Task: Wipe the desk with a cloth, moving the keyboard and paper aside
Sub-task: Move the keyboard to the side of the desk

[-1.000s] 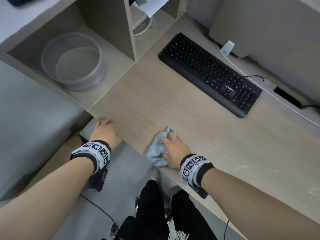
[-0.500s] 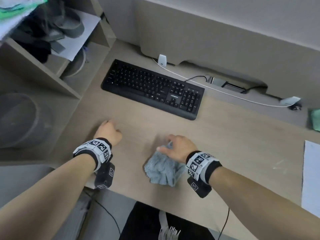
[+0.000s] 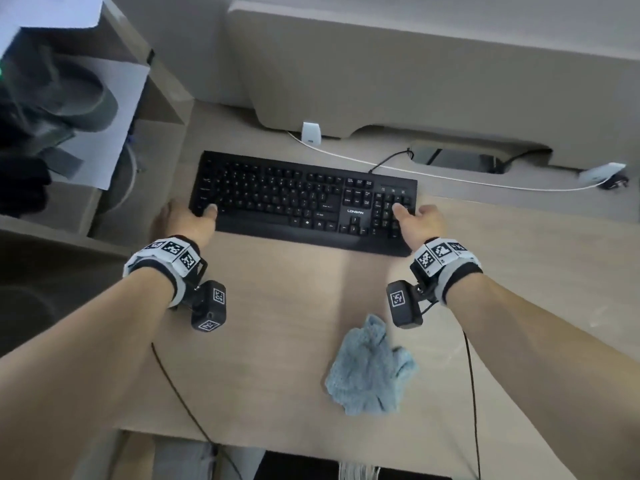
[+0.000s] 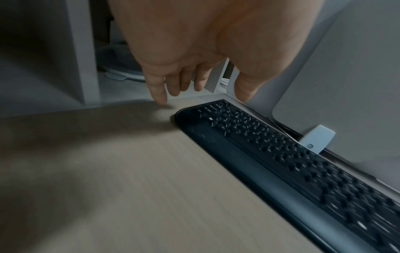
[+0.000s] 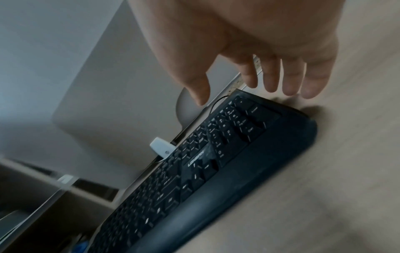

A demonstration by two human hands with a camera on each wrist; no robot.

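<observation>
Head view: the keyboard [image 3: 304,202] at the back of the bench [image 3: 277,306] is flanked by the left hand [image 3: 183,218] and right hand [image 3: 420,220], both spread and empty, so its ends should be gripped evenly and lifted clear of the cloth [image 3: 370,368] lying nearer than the keyboard.

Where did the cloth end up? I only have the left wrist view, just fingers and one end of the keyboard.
Observer: The cloth lies crumpled on the desk near the front edge, with no hand on it.
Operator: What is the right hand doing?
Observer: The right hand is at the number-pad end of the keyboard, fingers spread, not gripping it.
Operator: Is the keyboard's cable free?
Observer: A black cable runs from its back edge to a slot at the rear of the desk; a white cable lies behind it.
</observation>
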